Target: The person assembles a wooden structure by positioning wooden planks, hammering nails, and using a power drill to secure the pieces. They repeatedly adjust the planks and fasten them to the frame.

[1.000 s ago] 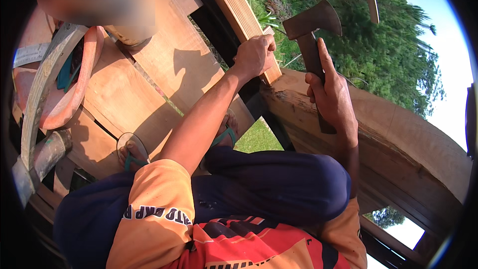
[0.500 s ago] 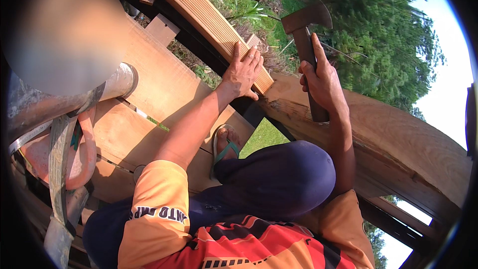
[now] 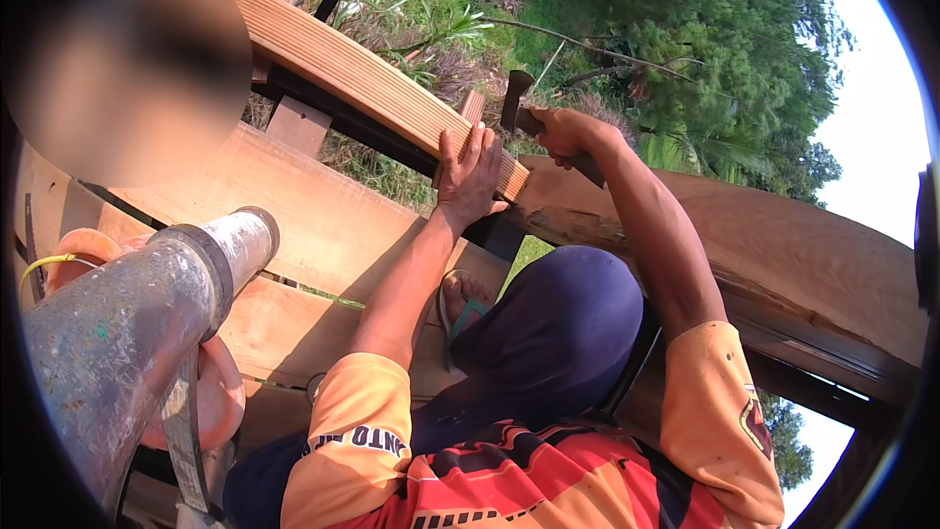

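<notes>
Board (image 3: 343,66) under left fingers (image 3: 476,140), axe (image 3: 516,101) in right fingers (image 3: 556,144), beam (image 3: 725,220) to their lower right, planks (image 3: 264,198) to lower left of left fingers, pipe (image 3: 147,299) farther left.

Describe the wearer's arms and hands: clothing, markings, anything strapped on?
Left hand and right hand: bare, no gloves, no wristwear visible. Short orange sleeves: the left sleeve carries dark lettering, the right sleeve a dark reddish emblem. No cables visible on either arm.

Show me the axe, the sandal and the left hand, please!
Axe (image 3: 515,93), head view: on its blade.
Sandal (image 3: 469,314), head view: on its green strap.
Left hand (image 3: 470,178), head view: on its back.
</notes>
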`<state>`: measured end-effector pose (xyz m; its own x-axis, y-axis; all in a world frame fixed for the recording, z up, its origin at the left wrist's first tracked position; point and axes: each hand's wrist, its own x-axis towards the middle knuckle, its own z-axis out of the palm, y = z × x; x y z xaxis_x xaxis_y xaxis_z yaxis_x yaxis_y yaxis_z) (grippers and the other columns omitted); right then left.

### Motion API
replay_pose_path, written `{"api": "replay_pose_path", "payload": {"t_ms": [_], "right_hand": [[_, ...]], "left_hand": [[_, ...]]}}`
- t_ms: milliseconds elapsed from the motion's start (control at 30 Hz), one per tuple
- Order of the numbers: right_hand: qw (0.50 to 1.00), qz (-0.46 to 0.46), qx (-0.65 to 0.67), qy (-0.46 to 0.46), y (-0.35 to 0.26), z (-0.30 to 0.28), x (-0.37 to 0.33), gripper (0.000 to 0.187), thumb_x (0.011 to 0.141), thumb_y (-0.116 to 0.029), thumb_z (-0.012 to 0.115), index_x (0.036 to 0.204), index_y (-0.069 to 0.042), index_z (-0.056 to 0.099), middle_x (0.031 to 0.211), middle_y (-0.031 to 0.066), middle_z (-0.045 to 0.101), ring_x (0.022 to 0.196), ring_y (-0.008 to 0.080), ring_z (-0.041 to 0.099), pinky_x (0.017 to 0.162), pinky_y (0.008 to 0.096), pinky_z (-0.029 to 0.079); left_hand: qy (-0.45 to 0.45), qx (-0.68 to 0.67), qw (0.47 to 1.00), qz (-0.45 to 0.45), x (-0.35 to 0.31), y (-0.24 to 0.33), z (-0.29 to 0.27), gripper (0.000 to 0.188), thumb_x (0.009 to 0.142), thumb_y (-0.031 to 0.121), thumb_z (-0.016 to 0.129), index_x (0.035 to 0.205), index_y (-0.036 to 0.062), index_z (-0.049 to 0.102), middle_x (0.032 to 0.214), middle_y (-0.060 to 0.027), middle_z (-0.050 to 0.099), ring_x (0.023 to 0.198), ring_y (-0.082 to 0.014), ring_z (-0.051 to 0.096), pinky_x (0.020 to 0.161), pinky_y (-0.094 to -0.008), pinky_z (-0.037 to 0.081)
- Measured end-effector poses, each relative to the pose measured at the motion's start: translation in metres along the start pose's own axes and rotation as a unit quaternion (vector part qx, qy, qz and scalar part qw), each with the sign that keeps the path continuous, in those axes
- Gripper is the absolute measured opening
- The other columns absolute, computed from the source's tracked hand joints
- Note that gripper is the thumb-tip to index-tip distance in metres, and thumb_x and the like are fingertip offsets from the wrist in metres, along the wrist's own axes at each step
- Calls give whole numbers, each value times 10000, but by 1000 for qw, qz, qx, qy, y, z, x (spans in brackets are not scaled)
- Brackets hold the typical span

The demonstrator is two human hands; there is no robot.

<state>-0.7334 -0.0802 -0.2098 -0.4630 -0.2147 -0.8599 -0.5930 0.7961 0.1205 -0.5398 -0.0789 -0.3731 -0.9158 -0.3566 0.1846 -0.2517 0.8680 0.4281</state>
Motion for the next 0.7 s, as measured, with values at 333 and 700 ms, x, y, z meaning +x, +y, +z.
{"api": "replay_pose_path", "payload": {"t_ms": [333, 700], "right_hand": [[997, -53, 7, 58, -27, -40, -17, 571, 1053, -140, 530, 1598, -68, 375, 804, 99, 704, 632, 195, 696, 559, 385, 576], [998, 3, 2, 56, -24, 24, -36, 517, 1029, -124, 561, 1508, 21, 435, 915, 205, 760, 690, 259, 749, 582, 429, 592]], "left_hand": [[1, 15, 1000, 2, -2, -1, 0, 1221, 595, 782, 826, 1523, 70, 478, 1564, -109, 429, 1555, -316, 289, 1160, -817, 154], [-21, -17, 1000, -2, 0, 1, -11, 1109, 683, 727, 808, 1507, 67, 470, 1605, -154, 409, 1588, -380, 228, 1167, -841, 113]]}}
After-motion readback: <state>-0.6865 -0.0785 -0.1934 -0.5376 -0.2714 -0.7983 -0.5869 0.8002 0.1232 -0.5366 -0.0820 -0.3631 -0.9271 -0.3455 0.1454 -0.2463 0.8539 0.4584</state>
